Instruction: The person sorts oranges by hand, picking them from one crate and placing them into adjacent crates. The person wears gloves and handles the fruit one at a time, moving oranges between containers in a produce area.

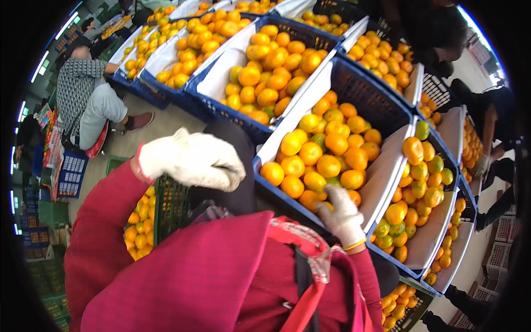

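Note:
My left hand, in a white knitted glove, is raised left of the middle crate. Its fingers are curled together, and whatever may be inside them is hidden. My right hand, gloved too with a yellow cuff edge, reaches over the near edge of a blue crate lined with white sheeting. The fingers close around a mandarin, mostly covered by the glove. Orange and greenish-orange mandarins fill this crate. Below my left forearm stands a green crate with more mandarins.
Lined crates of mandarins stand behind and to the right. Another crate of mandarins sits low at my right. A seated person works at the far left. At the right edge a co-worker's gloved hand is near a crate.

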A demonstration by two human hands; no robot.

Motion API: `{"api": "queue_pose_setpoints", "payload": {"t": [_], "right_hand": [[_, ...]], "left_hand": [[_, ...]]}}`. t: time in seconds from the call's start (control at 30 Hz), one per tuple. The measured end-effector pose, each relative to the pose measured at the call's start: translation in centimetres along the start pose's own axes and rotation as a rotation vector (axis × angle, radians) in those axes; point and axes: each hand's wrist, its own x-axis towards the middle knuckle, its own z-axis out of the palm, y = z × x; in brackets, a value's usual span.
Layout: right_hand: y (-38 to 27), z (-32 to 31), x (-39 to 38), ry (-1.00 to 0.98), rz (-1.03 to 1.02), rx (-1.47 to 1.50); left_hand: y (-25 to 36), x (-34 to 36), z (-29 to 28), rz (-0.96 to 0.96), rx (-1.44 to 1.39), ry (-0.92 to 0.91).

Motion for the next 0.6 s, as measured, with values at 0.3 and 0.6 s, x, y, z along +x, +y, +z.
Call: {"api": "queue_pose_setpoints", "payload": {"t": [0.3, 0.6], "right_hand": [[0.1, 0.7, -0.6, 0.009, -0.065, 0.113], [-10.0, -4.3, -3.8, -0.251, 0.157, 0.827]], "left_hand": [[-4.7, -7.2, 6.4, -0.345, -0.509, 0.455], [-3.0, -9.7, 16.0, -0.028, -0.588, 0.684]]}}
